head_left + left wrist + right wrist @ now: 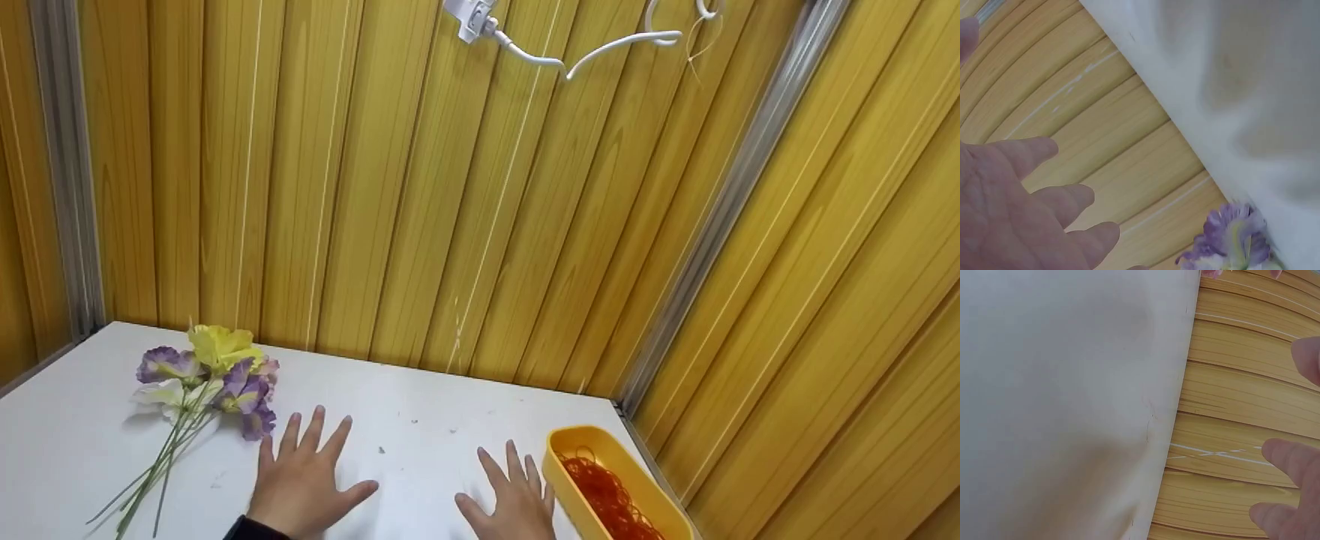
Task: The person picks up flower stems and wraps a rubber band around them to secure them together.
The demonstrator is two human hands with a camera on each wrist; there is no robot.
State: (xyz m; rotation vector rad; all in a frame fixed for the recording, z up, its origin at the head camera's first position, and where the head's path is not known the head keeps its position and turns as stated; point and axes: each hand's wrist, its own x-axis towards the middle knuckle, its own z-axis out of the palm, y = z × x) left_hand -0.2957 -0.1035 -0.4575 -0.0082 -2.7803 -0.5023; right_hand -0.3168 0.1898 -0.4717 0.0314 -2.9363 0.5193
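My left hand [304,480] is held over the white table with its fingers spread and straight, and it holds nothing. Just left of it lies a loose bunch of artificial flowers [225,386], yellow, purple, white and pink, with thin green stems pointing toward the front. A purple bloom [1233,233] shows at the bottom of the left wrist view. My right hand [516,499] is also spread and holds nothing. Right beside it stands a yellow plastic tray [561,435] with a heap of red-orange rubber bands [607,495] inside.
The white table [420,405] ends at a wall of wood-patterned panels [375,187]. A metal corner post [720,225] rises at the right, behind the tray. A white cable [536,58] with a bracket hangs high on the wall. Small dark marks dot the tabletop.
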